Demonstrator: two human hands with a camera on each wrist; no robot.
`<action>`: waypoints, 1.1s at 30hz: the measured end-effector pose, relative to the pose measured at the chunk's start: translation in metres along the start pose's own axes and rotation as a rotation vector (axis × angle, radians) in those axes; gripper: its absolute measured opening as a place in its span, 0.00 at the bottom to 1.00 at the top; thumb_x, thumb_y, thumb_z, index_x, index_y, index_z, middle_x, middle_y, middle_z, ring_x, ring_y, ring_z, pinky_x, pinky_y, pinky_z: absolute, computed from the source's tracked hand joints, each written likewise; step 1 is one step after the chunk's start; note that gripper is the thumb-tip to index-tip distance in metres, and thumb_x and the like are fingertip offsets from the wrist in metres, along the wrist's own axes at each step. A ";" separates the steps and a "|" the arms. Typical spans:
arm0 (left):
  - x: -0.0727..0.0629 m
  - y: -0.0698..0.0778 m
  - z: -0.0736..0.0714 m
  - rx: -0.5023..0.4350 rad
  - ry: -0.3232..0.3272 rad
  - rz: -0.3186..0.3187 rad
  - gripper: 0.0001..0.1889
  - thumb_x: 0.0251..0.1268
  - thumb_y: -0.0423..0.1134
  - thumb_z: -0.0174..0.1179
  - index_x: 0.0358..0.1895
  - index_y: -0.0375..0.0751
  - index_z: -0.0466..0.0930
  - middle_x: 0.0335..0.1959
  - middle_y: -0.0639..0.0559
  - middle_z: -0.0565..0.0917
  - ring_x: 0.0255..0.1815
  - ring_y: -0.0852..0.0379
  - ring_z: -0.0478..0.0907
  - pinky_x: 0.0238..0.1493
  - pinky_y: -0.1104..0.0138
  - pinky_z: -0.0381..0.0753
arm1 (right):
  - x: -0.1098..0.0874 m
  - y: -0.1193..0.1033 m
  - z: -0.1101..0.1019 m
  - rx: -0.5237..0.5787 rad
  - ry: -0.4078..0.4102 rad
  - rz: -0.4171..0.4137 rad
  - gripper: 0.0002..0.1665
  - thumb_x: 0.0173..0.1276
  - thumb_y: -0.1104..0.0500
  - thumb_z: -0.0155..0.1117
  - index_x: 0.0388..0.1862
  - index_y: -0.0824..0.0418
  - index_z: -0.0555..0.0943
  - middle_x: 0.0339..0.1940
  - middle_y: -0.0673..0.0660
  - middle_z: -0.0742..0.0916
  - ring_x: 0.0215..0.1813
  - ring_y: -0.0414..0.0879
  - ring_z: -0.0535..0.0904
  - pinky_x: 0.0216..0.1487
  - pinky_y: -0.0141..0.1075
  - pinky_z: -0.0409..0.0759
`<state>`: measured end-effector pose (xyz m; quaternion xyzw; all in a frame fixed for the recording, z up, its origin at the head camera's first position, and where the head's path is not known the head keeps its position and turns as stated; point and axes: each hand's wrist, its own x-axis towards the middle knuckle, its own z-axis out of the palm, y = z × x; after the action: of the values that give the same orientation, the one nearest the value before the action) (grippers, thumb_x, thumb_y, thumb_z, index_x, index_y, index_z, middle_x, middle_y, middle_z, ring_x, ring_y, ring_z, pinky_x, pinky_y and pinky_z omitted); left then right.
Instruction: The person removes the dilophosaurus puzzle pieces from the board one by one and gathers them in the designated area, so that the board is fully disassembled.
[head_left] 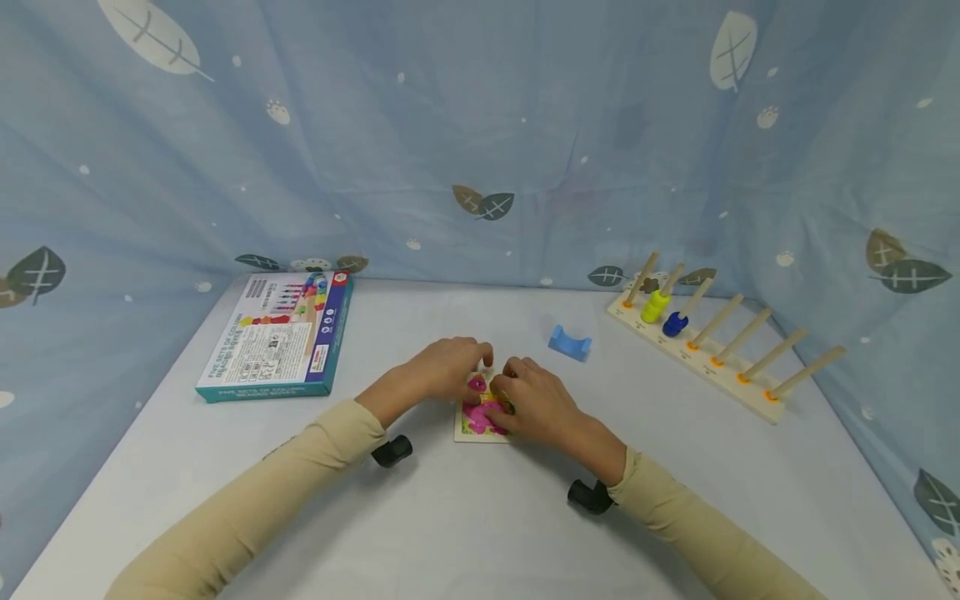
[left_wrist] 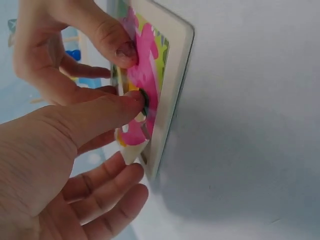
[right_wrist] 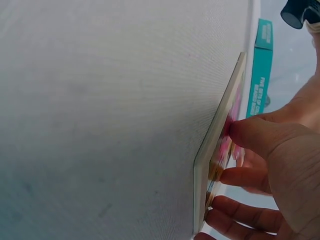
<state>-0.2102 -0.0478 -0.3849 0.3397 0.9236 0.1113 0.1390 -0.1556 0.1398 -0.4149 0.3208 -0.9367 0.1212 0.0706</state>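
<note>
A small jigsaw puzzle board (head_left: pixel 467 438) with a pale rim lies on the table, carrying a pink picture with green and yellow parts. My left hand (head_left: pixel 447 372) pinches a puzzle piece (left_wrist: pixel 134 151) with a pale corner, tilted up at the board's edge in the left wrist view. On the other side, my right hand (head_left: pixel 542 406) holds the board, its thumb (right_wrist: pixel 245 132) pressed on the pink part and its fingers near the edge. The hands hide much of the picture.
A flat toy box (head_left: pixel 262 350) lies at the left. A blue curved block (head_left: pixel 570 343) sits behind the right hand. Farther right stands a wooden peg rack (head_left: pixel 720 379) with yellow beads (head_left: pixel 655 307) and dark blue beads (head_left: pixel 675 324). A patterned curtain (head_left: pixel 480 125) hangs behind.
</note>
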 end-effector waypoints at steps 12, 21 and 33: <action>-0.010 0.001 0.008 0.106 0.106 0.055 0.19 0.55 0.47 0.74 0.49 0.47 0.83 0.37 0.54 0.78 0.30 0.59 0.71 0.30 0.65 0.74 | -0.002 -0.001 0.001 -0.005 0.014 -0.010 0.18 0.59 0.45 0.75 0.36 0.57 0.85 0.35 0.53 0.79 0.37 0.46 0.73 0.30 0.34 0.73; -0.010 -0.004 0.009 0.047 0.129 0.072 0.19 0.55 0.45 0.74 0.48 0.46 0.81 0.38 0.53 0.80 0.31 0.59 0.72 0.34 0.64 0.75 | -0.002 -0.001 0.000 -0.016 0.012 -0.009 0.18 0.59 0.45 0.76 0.37 0.57 0.86 0.36 0.53 0.80 0.37 0.45 0.72 0.30 0.33 0.74; -0.016 -0.005 0.010 0.052 0.191 0.127 0.14 0.57 0.42 0.68 0.47 0.47 0.87 0.36 0.54 0.80 0.30 0.61 0.70 0.31 0.68 0.73 | -0.003 -0.001 0.001 -0.033 0.022 -0.016 0.18 0.59 0.45 0.76 0.36 0.57 0.86 0.36 0.53 0.79 0.37 0.46 0.73 0.30 0.34 0.75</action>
<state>-0.1978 -0.0613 -0.3931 0.3887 0.9118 0.1276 0.0342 -0.1525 0.1402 -0.4161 0.3258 -0.9351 0.1089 0.0871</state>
